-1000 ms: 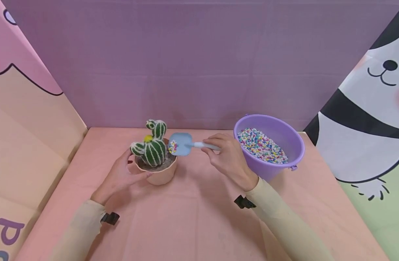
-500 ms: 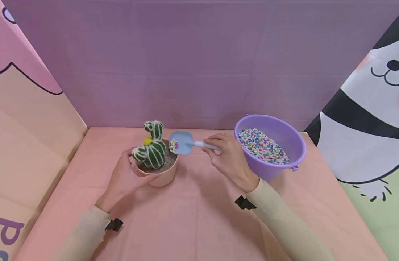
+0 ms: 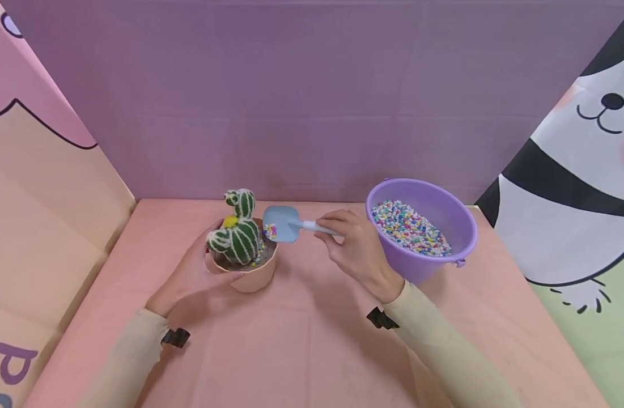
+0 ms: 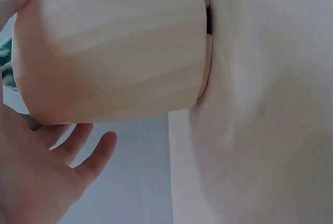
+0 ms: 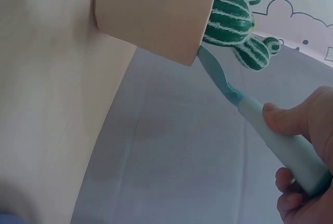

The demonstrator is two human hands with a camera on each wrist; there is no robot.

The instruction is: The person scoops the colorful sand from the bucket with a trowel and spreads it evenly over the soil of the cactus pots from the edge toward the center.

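Note:
A green-and-white cactus (image 3: pixel 242 241) with a yellow flower stands in a peach pot (image 3: pixel 255 279), and some coloured beads lie on its grey soil. My left hand (image 3: pixel 196 269) grips the pot's left side, thumb along the near rim; in the left wrist view its other fingers (image 4: pixel 96 153) spread by the pot wall. With my right hand (image 3: pixel 355 246) I hold a light-blue toy shovel (image 3: pixel 283 222) by its pale handle (image 5: pixel 281 143). The shovel's tip overlaps the pot's right rim, and a few beads (image 3: pixel 270 230) sit at that tip.
A purple bucket (image 3: pixel 419 266) with many small coloured beads (image 3: pixel 408 226) stands just right of my right hand. Behind the pink-covered table (image 3: pixel 291 351) rises a purple backdrop (image 3: pixel 312 102). Printed panels flank both sides, a panda (image 3: pixel 582 187) on the right.
Beads have dropped from the shovel onto the pot's soil, and fewer sit at its tip. The pot with the cactus has shifted slightly in my left hand's grip.

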